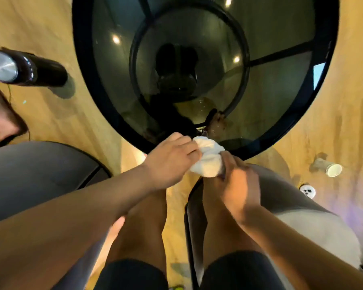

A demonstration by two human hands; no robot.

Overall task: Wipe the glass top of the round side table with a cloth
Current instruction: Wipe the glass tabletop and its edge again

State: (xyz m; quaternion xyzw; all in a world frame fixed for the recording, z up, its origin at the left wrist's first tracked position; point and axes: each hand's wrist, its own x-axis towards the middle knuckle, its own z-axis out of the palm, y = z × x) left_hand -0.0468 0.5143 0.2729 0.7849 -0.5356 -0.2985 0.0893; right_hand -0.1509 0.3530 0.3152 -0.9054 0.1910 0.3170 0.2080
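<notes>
The round side table (pixel 86 65) has a black rim and a dark tinted glass top (pixel 117 80), seen from above; a black ring frame and floor show through the glass. A bunched white cloth (pixel 208 158) is held at the table's near edge, partly over the rim. My left hand (pixel 170 162) grips the cloth's left side. My right hand (pixel 237 185) holds its lower right end. Both hands hover just in front of the table, above my bare knees.
A black cylinder with a silver cap (pixel 25 68) stands on the wooden floor at left. A paper cup (pixel 329 167) lies on its side at right, near a small white lid (pixel 307 190). Grey seat cushions (pixel 34 174) flank my legs. Another person's foot (pixel 0 118) shows far left.
</notes>
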